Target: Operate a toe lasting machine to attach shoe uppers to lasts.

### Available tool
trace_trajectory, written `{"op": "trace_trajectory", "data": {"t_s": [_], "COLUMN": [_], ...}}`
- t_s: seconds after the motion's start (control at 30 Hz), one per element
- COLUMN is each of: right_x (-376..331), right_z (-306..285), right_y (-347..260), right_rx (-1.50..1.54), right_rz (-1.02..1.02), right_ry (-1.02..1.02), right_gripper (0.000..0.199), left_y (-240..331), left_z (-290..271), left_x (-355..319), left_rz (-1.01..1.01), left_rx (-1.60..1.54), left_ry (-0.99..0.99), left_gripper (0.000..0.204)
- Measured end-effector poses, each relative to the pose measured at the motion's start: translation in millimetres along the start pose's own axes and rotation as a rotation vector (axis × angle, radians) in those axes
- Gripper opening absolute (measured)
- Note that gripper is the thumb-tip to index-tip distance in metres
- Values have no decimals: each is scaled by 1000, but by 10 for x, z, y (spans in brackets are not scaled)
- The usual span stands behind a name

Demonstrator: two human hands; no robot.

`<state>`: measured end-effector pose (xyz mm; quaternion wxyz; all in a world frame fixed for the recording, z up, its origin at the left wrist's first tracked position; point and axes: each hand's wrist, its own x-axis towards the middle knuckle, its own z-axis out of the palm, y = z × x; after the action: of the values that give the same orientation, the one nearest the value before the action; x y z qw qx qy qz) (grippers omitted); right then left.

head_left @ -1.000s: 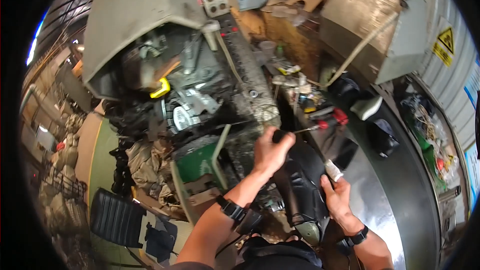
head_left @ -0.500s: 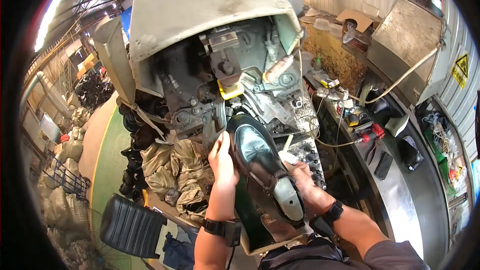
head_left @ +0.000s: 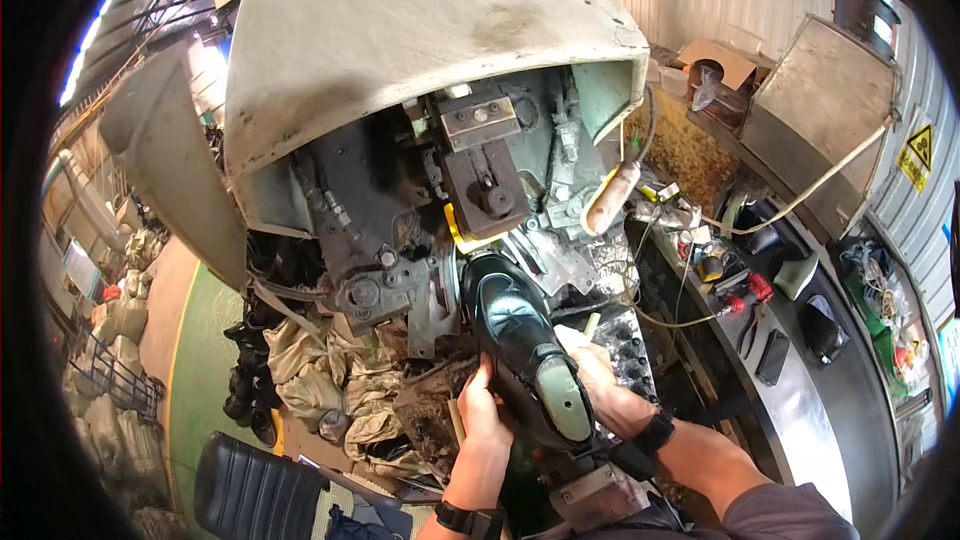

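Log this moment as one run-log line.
left hand: holding black shoe, left side | right hand: same shoe, right side | toe: near yellow part of machine

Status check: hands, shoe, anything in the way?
Left hand and right hand on either side of black shoe. Toe pointing into machine, just below yellow piece. Toe contact unclear.
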<state>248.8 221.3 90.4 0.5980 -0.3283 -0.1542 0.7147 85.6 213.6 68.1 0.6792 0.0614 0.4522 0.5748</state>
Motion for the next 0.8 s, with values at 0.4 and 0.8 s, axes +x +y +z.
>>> {"op": "trace_trajectory", "data": {"t_s": [0.4, 0.8], "right_x": [315, 526], "right_z": [-104, -368], "right_y": [143, 335], "right_rx": [-35, 30], "right_rz": [175, 51], "right_ry": [261, 140], "right_gripper": [17, 20], "left_y": [-75, -340], "left_z": [106, -154], "left_x": [151, 557], "left_rz": [-87, 54], "left_rx": [-225, -198], "left_ry": [-96, -64], "left_gripper": [38, 31]}}
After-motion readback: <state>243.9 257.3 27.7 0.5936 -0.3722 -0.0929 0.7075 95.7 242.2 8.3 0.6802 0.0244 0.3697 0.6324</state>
